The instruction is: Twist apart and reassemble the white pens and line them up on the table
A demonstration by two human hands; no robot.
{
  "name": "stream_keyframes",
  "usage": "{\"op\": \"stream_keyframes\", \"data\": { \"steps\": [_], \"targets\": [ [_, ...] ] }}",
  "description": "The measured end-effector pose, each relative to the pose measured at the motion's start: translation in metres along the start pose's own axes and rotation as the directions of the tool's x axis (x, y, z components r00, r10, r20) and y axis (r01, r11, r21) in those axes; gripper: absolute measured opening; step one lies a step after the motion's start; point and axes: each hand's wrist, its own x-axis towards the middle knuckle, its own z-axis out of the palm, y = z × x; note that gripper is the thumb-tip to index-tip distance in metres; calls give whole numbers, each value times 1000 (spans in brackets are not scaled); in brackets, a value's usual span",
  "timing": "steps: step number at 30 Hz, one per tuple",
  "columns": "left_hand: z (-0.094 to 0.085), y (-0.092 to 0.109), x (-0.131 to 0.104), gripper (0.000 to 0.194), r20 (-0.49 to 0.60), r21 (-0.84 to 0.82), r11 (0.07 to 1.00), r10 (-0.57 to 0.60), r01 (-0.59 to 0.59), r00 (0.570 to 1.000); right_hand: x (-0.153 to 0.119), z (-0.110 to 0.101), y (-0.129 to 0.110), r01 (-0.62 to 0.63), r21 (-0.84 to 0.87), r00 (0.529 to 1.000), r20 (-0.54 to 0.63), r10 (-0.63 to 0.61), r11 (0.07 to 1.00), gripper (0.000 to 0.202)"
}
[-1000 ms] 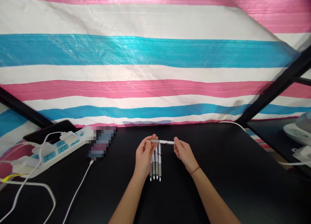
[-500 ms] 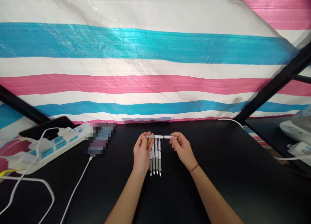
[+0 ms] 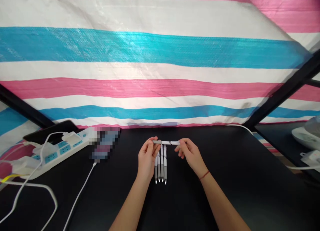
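A white pen with a grey grip point(image 3: 166, 142) is held level above the black table, stretched between both hands. My left hand point(image 3: 147, 157) pinches its grey end between thumb and fingers. At the clip end, my right hand point(image 3: 192, 155) grips the pen with thumb and forefinger, its other fingers curled loosely below. Several matching pens point(image 3: 162, 169) lie side by side on the table just beneath, grey grips and silver tips towards me. My left hand partly covers the leftmost of them.
On the left are a white power strip point(image 3: 60, 153) with plugs, a dark tablet-like object point(image 3: 53, 132) behind it, and a blurred-out phone point(image 3: 105, 144) on a white cable point(image 3: 80, 194). A striped sheet point(image 3: 160, 70) hangs behind the black table point(image 3: 225, 191).
My right hand has shifted slightly right along the clip end, its lower fingers now more visible. My left hand keeps its hold, and the whole view has moved a little.
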Motion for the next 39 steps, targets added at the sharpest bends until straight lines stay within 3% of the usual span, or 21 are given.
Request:
{"op": "stream_keyframes", "data": {
  "steps": [7, 22, 25, 31, 39],
  "targets": [
    [3, -3, -4, 26, 16, 15, 997, -73, 73, 997, 1, -8, -7, 70, 22, 997, -18, -70, 997, 21],
    [0, 0, -4, 38, 172, 25, 992, -127, 125, 977, 3, -13, -9, -24, 27, 987, -157, 28, 999, 36],
    [1, -2, -3, 36, 135, 20, 995, -103, 101, 985, 3, -13, -8, -32, 52, 987, -154, 40, 998, 34],
    [0, -6, 1, 22, -52, 53, 998, -37, 39, 998, 2, -12, -10, -17, 33, 988, -153, 21, 999, 39],
    [1, -4, -2, 26, 69, 108, 994, 23, -30, 997, 3, -13, -7, -65, 47, 974, -214, 74, 997, 41]
  ]
}}
